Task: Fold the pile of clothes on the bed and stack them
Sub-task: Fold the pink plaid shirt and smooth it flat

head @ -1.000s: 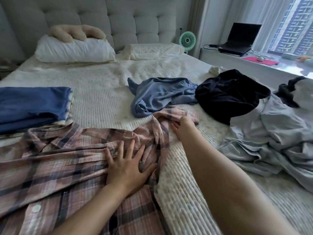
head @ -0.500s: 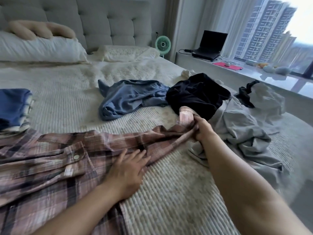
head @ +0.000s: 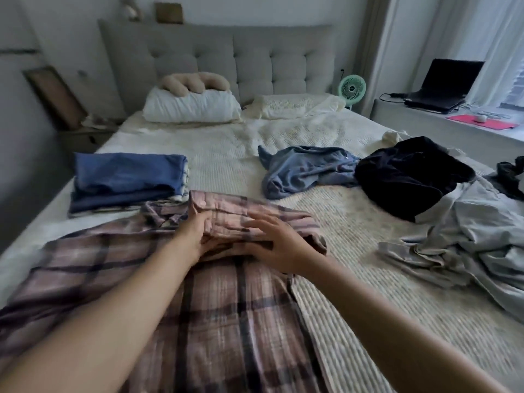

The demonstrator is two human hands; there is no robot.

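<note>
The bed (head: 215, 154) carries a small folded stack (head: 127, 185) with a blue garment on top at the left, while a grey sheet-like garment (head: 465, 239), a black garment (head: 411, 174) and a blue-grey shirt (head: 306, 171) lie unfolded at the right, so I judge most of the folding is not yet done. The plaid shirt (head: 221, 321) is spread in front, its sleeve folded across the upper part. The left hand (head: 195, 236) grips the folded sleeve, and the right hand (head: 278, 245) is over it with fingers straight, holding nothing.
</note>
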